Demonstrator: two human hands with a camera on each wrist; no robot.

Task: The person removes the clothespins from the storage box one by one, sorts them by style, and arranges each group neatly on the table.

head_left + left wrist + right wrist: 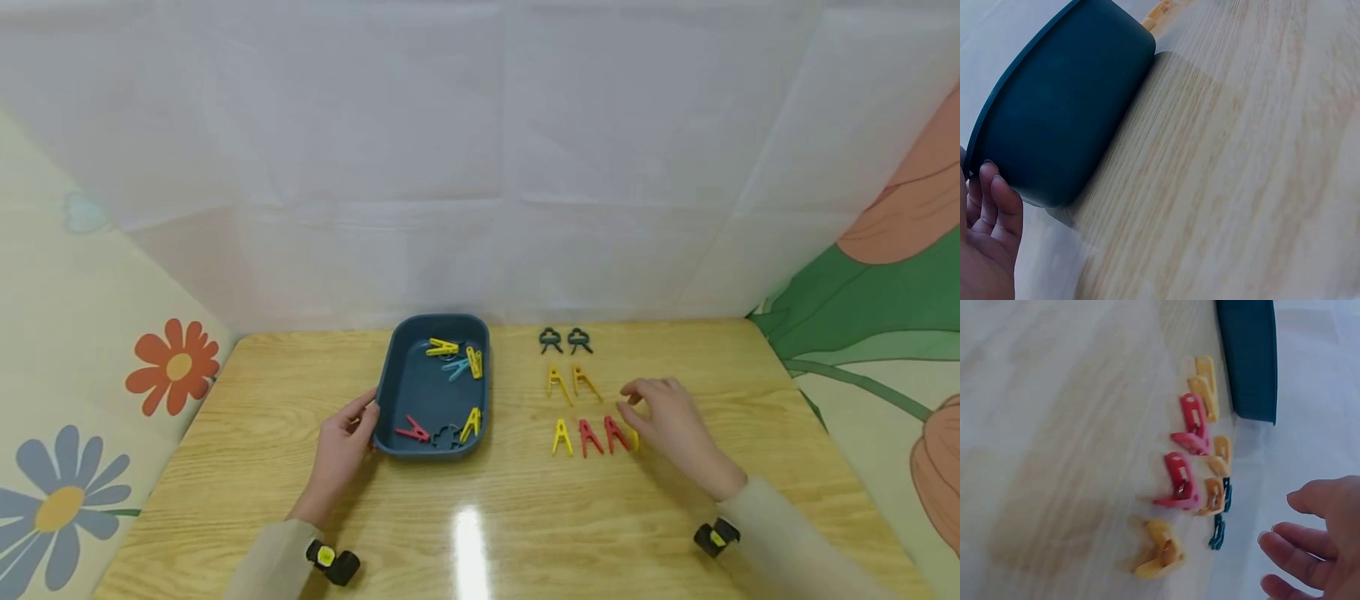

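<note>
My left hand [343,446] grips the left rim of a dark teal plastic bin [384,408], its fingertips against the outer wall in the left wrist view. Inside lie a red clothespin [413,429], a blue clothespin [455,367], several yellow clothespins [471,424] and a dark clip [447,437]. My right hand [671,421] hovers at the right end of the front row, thumb and fingers apart, holding nothing. Beneath it, partly hidden, is a yellow clothespin [1163,550]. To its left stand two red clothespins [613,434] and another yellow clothespin [562,437].
Behind the front row are two orange-yellow clothespins [586,383], and farther back two dark green clips [579,340]. The wooden table [300,367] meets a white sheet [360,208] at its back edge. Flower-patterned panels [82,333] flank both sides.
</note>
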